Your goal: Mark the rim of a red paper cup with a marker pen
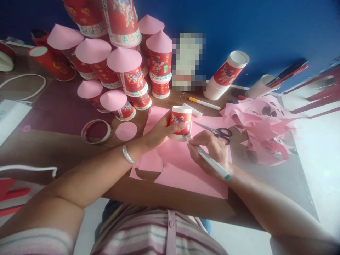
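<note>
My left hand (pixel 164 129) is wrapped round a red paper cup (pixel 181 118) with a white rim and printed figures, holding it above pink paper (pixel 191 166). Between the fingers of my right hand (pixel 209 150) is a white marker (pixel 212 163) with a green end. Its tip meets the white band near the cup's lower edge, where small dark marks show. Black-handled scissors (pixel 221 134) lie just beyond my right hand. A white marker cap or pen (pixel 195 110) and a yellow-and-white marker (pixel 204 103) rest behind the cup.
Red cups topped with pink paper cones (pixel 124 60) stand stacked at the back left. A tape roll (pixel 95 131) and a pink disc (pixel 126 131) lie left. Pink paper scraps (pixel 262 124) pile up right, near stacked cups (pixel 225 76) and a pen cup (pixel 261 86).
</note>
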The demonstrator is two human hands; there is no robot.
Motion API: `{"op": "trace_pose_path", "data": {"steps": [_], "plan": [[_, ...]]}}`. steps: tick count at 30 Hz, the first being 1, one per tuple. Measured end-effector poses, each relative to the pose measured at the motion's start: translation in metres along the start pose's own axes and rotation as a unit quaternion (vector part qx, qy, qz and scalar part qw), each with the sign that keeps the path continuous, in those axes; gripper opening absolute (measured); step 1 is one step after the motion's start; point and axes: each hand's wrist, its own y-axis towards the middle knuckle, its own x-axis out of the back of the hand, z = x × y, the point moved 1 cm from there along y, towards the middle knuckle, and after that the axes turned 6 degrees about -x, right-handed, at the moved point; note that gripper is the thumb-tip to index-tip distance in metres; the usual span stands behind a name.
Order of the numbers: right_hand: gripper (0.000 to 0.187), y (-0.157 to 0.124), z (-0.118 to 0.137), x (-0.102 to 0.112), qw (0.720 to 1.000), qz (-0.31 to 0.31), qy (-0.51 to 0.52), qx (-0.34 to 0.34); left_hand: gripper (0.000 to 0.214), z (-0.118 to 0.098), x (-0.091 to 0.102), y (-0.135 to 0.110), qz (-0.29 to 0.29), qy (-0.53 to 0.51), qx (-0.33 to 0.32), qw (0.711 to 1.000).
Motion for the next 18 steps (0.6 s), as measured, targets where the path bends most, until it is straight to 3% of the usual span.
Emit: {"op": "trace_pose_path", "data": {"steps": [10, 18], "plan": [[0.02, 0.0015, 0.0013, -0.0004, 1.0, 0.004, -0.015, 0.003, 0.063, -0.0003, 0.0003, -0.0005, -0.003, -0.004, 0.005, 1.0], [0.023, 0.003, 0.0032, 0.0011, 1.0, 0.021, 0.003, 0.004, 0.05, 0.0032, 0.0021, -0.0003, 0.02, -0.021, -0.018, 0.999]]}}
